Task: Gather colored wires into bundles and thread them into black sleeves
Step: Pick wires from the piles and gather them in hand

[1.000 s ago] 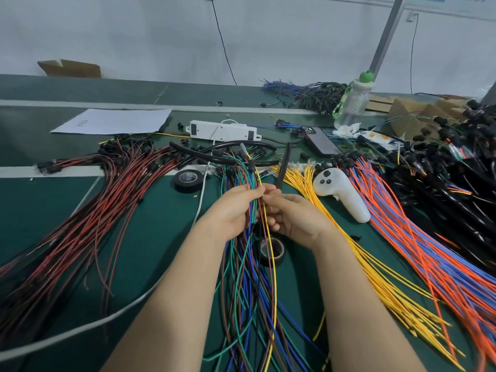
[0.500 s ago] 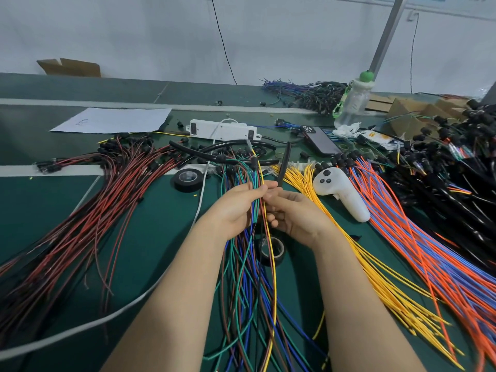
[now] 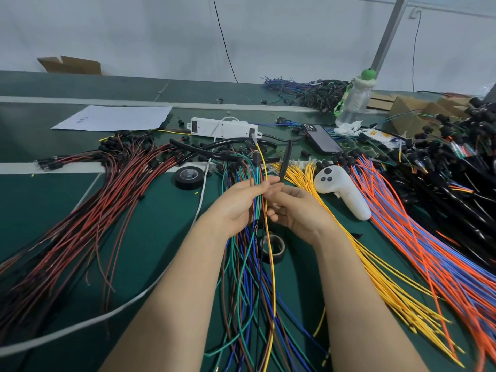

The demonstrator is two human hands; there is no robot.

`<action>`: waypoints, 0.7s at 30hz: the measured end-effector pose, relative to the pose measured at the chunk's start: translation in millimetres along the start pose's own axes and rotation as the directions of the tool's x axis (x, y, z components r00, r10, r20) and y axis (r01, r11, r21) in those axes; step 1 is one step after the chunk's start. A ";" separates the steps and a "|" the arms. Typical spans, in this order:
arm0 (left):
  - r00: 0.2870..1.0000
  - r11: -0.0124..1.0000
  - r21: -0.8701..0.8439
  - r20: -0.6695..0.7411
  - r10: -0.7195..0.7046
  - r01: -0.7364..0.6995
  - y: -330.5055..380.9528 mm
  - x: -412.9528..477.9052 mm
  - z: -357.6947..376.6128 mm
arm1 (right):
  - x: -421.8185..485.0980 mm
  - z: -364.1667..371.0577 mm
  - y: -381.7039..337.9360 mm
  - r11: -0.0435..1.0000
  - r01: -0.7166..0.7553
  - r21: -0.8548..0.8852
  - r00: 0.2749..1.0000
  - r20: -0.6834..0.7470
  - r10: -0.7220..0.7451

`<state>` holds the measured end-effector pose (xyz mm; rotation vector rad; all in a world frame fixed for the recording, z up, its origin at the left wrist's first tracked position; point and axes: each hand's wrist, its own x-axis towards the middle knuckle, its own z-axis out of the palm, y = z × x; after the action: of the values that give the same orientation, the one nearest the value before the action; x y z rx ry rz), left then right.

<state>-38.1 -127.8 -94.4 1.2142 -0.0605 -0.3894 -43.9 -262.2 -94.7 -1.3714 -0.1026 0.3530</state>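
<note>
View: the head camera looks forward and down over a dark green flat work surface [image 3: 40, 210].
Left hand: the left hand [image 3: 236, 208] is at the middle of the surface, its fingers curled round a bundle of thin green, blue and brown wires [image 3: 245, 277], gripping it.
Bundle: it runs from the near edge up through the grip to black connectors farther back.
Right hand: the right hand [image 3: 298, 210] is just beside the left. Its thumb and fingers pinch the lower end of a short black flexible tube sleeve [image 3: 285, 162].
Sleeve: it is tilted, rising from the pinch toward the far edge, and its upper end is free.
Yellow wire: a single thin yellow wire [image 3: 271, 264] passes between the two hands, beside the bundle. It is not clear which hand grips it.
Left side: a fanned heap of red and black wires [image 3: 80, 224], with a black roll of tape [image 3: 189, 177] nearer the middle.
Below the hands: a second black tape roll [image 3: 279, 257], partly under wires.
Right side: a spread of loose yellow wires [image 3: 375, 269], then orange and blue wires [image 3: 442, 251], with a white plastic handheld controller [image 3: 346, 191] lying between the two spreads. A heap of black connector leads [image 3: 456, 178] lies at the right edge.
Far side: a white sheet of paper [image 3: 115, 118], a long white plastic box [image 3: 225, 127], a dark smartphone [image 3: 322, 139] and a clear plastic bottle with a green cap [image 3: 354, 100].
</note>
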 end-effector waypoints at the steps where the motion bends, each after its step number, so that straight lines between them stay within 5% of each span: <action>1: 1.000 1.000 -0.006 -0.006 0.005 -0.005 0.1 0.2 0.7 | 0.8 -0.3 0.3 1.000 0.002 0.000 1.000 -0.002 -0.002; 21: 1.000 1.000 -0.017 -0.010 -0.005 0.005 -3.8 4.5 -6.3 | 0.4 -1.6 0.7 0.997 -0.013 -0.072 0.999 -0.030 0.011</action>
<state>-33.3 -124.7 -100.8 1.1995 -0.0452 -0.3874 -43.2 -263.5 -95.8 -1.4488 -0.0835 0.3417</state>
